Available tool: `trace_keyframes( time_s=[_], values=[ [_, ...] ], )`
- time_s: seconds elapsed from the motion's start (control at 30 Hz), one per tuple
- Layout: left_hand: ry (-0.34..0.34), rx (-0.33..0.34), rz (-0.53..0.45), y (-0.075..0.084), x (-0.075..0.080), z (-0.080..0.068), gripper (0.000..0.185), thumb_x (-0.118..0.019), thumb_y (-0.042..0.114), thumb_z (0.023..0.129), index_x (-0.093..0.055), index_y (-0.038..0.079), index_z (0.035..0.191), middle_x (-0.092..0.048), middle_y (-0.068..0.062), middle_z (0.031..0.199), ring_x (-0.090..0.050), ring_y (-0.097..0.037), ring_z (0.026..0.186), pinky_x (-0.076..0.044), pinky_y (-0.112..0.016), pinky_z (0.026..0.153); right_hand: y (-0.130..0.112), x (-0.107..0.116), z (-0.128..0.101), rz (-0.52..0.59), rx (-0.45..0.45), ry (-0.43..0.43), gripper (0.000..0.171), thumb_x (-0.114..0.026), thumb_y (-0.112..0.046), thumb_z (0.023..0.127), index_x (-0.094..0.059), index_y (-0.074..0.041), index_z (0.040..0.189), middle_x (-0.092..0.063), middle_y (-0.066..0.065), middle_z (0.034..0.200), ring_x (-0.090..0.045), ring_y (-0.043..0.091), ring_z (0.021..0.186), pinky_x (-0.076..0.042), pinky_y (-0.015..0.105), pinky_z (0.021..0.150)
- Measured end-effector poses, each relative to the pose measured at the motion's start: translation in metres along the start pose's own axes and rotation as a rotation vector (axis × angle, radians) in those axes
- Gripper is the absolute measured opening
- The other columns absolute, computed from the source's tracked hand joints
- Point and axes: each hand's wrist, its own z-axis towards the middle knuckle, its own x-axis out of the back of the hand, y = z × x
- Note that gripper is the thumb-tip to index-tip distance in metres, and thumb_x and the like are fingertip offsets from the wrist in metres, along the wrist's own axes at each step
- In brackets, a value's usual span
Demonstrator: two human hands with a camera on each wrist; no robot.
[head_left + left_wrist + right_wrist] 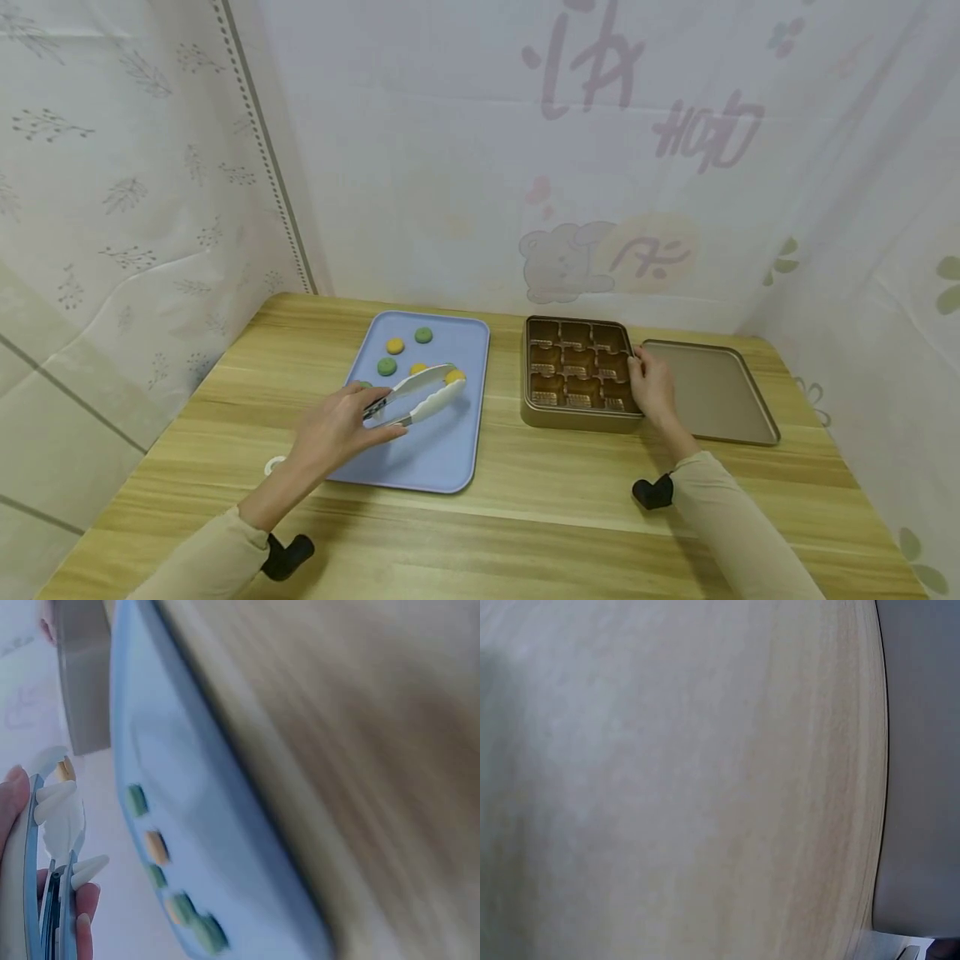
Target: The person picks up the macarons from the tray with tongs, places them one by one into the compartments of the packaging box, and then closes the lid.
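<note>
My left hand (337,427) holds a pair of tongs (437,402) with pale scalloped tips, over a blue tray (442,462). Between the tips sits a yellow round cookie (454,377), which the left wrist view also shows raised above the tray. Lying on the tray are green cookies (423,335) and yellow cookies (395,346), partly hidden by the hand and tongs. At the right, my right hand (654,387) grips the right rim of a square bronze tin (581,419). Its brown insert (577,361) has several square compartments with no cookies visible.
A flat bronze lid (720,387) lies on the wooden table (555,517) right of the tin, partly behind the right hand. Patterned cloth (420,167) hangs behind the table. A small white ring (274,464) shows beside the left forearm.
</note>
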Motion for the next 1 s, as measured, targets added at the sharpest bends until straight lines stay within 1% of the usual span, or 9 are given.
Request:
trace_keyframes(
  time_s=[0.17,0.27,0.33,0.43,0.57,0.63,0.87,0.93,1.0],
  values=[
    [-0.002,-0.057,-0.035,0.019,-0.011,0.018,0.059,-0.085,0.042,0.070,-0.072,0.006,0.114,-0.064,-0.005,0.083,-0.043,-0.009,0.061,-0.034,-0.021,0.050,0.001,-0.001,0.000,0.006,0.011,0.021,0.037,-0.045,-0.008,0.102,-0.052,0.013,0.131,-0.062,0.036,0.113,-0.060,0.048,0.097,-0.047,0.056,0.084],
    [-0.004,-0.085,-0.044,0.031,-0.018,0.028,0.058,-0.085,0.043,0.070,-0.073,0.008,0.114,-0.064,-0.004,0.084,-0.043,-0.008,0.060,-0.035,-0.020,0.050,0.001,-0.002,0.000,0.004,0.016,0.032,0.036,-0.045,-0.007,0.102,-0.053,0.013,0.130,-0.062,0.035,0.112,-0.060,0.047,0.098,-0.047,0.057,0.085],
    [-0.014,-0.101,-0.060,0.039,-0.022,0.033,0.057,-0.085,0.043,0.070,-0.073,0.009,0.114,-0.064,-0.004,0.084,-0.042,-0.008,0.059,-0.035,-0.020,0.049,0.002,-0.003,0.000,0.005,0.021,0.039,0.035,-0.046,-0.007,0.102,-0.054,0.013,0.130,-0.063,0.035,0.109,-0.061,0.047,0.095,-0.048,0.057,0.083],
    [-0.037,-0.122,-0.071,0.050,-0.027,0.040,0.057,-0.085,0.044,0.069,-0.073,0.010,0.114,-0.063,-0.003,0.083,-0.042,-0.008,0.060,-0.034,-0.019,0.048,0.002,-0.003,0.000,0.006,0.025,0.041,0.035,-0.046,-0.007,0.102,-0.054,0.014,0.129,-0.063,0.035,0.109,-0.061,0.047,0.095,-0.048,0.057,0.084],
    [-0.059,-0.146,-0.065,0.064,-0.033,0.049,0.057,-0.085,0.045,0.069,-0.073,0.011,0.113,-0.063,-0.002,0.084,-0.043,-0.008,0.062,-0.036,-0.020,0.048,0.002,-0.003,0.000,0.007,0.009,0.023,0.036,-0.045,-0.008,0.102,-0.053,0.013,0.131,-0.063,0.035,0.113,-0.061,0.046,0.098,-0.048,0.057,0.085],
    [-0.070,-0.158,-0.063,0.069,-0.036,0.053,0.057,-0.085,0.045,0.069,-0.073,0.011,0.114,-0.064,-0.002,0.085,-0.044,-0.008,0.061,-0.036,-0.020,0.048,0.002,-0.003,0.001,0.004,-0.003,0.013,0.037,-0.044,-0.010,0.103,-0.052,0.012,0.132,-0.062,0.035,0.114,-0.062,0.046,0.099,-0.048,0.056,0.086],
    [-0.105,-0.187,-0.027,0.084,-0.042,0.066,0.056,-0.085,0.044,0.070,-0.073,0.011,0.114,-0.066,-0.003,0.087,-0.046,-0.009,0.060,-0.034,-0.021,0.047,0.003,-0.002,0.002,0.009,-0.010,0.002,0.039,-0.043,-0.011,0.103,-0.051,0.012,0.134,-0.063,0.035,0.110,-0.061,0.045,0.091,-0.047,0.053,0.081],
    [-0.124,-0.192,-0.020,0.087,-0.042,0.069,0.057,-0.085,0.044,0.070,-0.073,0.010,0.114,-0.066,-0.003,0.088,-0.047,-0.009,0.061,-0.034,-0.021,0.047,0.004,-0.002,0.002,0.009,-0.004,0.009,0.038,-0.043,-0.010,0.103,-0.052,0.012,0.133,-0.063,0.035,0.110,-0.062,0.045,0.093,-0.048,0.054,0.081],
    [-0.149,-0.194,-0.013,0.090,-0.042,0.072,0.057,-0.085,0.044,0.071,-0.072,0.009,0.114,-0.067,-0.004,0.090,-0.048,-0.010,0.062,-0.035,-0.022,0.047,0.004,-0.002,0.002,0.008,-0.002,0.013,0.038,-0.044,-0.010,0.103,-0.052,0.012,0.133,-0.064,0.034,0.107,-0.062,0.044,0.090,-0.048,0.052,0.078]
  ],
)
